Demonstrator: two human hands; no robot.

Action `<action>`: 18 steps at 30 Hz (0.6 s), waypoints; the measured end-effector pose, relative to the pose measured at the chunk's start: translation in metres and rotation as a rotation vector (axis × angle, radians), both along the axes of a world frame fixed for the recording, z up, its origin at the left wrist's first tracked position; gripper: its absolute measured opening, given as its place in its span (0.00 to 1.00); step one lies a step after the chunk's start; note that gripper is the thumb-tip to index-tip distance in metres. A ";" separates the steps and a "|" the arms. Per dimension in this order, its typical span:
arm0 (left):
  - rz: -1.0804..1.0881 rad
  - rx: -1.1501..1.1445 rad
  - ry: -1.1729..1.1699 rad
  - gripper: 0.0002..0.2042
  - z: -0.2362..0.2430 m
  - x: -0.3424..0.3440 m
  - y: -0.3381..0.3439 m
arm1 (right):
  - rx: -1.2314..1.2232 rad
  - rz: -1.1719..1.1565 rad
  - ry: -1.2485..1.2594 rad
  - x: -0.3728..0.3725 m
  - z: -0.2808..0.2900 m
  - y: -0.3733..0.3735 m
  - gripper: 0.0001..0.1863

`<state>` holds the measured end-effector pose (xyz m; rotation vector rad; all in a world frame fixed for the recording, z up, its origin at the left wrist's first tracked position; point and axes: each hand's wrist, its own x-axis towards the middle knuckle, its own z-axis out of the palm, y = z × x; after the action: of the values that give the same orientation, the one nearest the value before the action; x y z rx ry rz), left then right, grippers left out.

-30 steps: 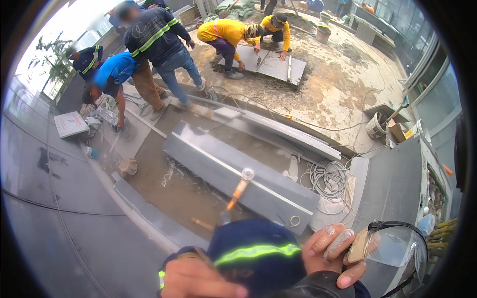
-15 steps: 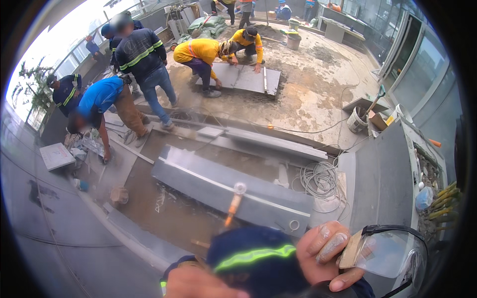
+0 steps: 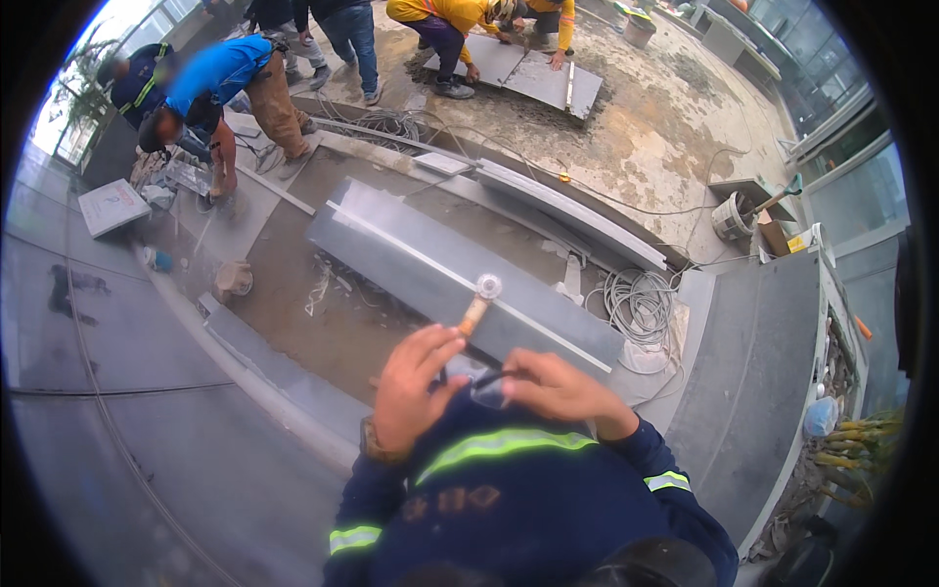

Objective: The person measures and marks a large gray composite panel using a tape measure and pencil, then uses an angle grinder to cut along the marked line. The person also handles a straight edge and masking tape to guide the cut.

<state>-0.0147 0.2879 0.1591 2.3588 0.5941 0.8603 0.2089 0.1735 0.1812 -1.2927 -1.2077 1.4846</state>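
Clear safety glasses with black arms (image 3: 487, 388) are in front of my chest, between my hands. My left hand (image 3: 411, 386) has its thumb and fingers closed at one side of them. The other side is pinched by my right hand (image 3: 559, 388). Just beyond my fingers, an orange angle grinder (image 3: 475, 313) with a round disc lies on a long grey stone slab (image 3: 411, 256). A pale straight strip (image 3: 548, 335) runs lengthwise along that slab.
Coiled grey cable (image 3: 638, 305) lies right of the slab. A person in blue (image 3: 220, 73) bends over at the left. Two people in yellow (image 3: 455, 15) handle grey tiles (image 3: 548, 83) at the back. A bucket (image 3: 731, 217) stands at the right, beyond a dark panel (image 3: 748, 362).
The safety glasses have come from the lower right to in front of my chest. My left hand has risen to them, and the view has tilted further down.
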 end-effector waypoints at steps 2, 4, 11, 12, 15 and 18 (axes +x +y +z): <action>0.048 -0.106 -0.013 0.13 -0.021 -0.007 -0.005 | -0.238 0.017 0.193 0.005 0.002 -0.003 0.14; 0.213 -0.236 -0.124 0.08 -0.027 -0.007 -0.013 | -0.154 -0.040 0.220 0.007 -0.001 -0.003 0.14; 0.230 -0.314 -0.704 0.09 0.047 0.024 0.015 | 0.928 -0.554 -0.285 0.029 0.034 0.040 0.14; 0.194 -0.226 -0.800 0.11 0.073 0.033 0.014 | 1.005 -0.605 -0.250 0.026 0.056 0.041 0.15; 0.091 0.035 -0.978 0.16 0.139 0.040 0.001 | 1.187 -0.718 -0.120 0.020 0.110 0.035 0.18; -0.120 0.090 -1.075 0.16 0.191 0.024 -0.017 | 1.388 -0.732 0.066 0.023 0.152 0.011 0.19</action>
<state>0.0090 0.2709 0.3501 1.6023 -0.0415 1.8749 0.2319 0.1841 0.3332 -0.5327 -1.1207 -0.0024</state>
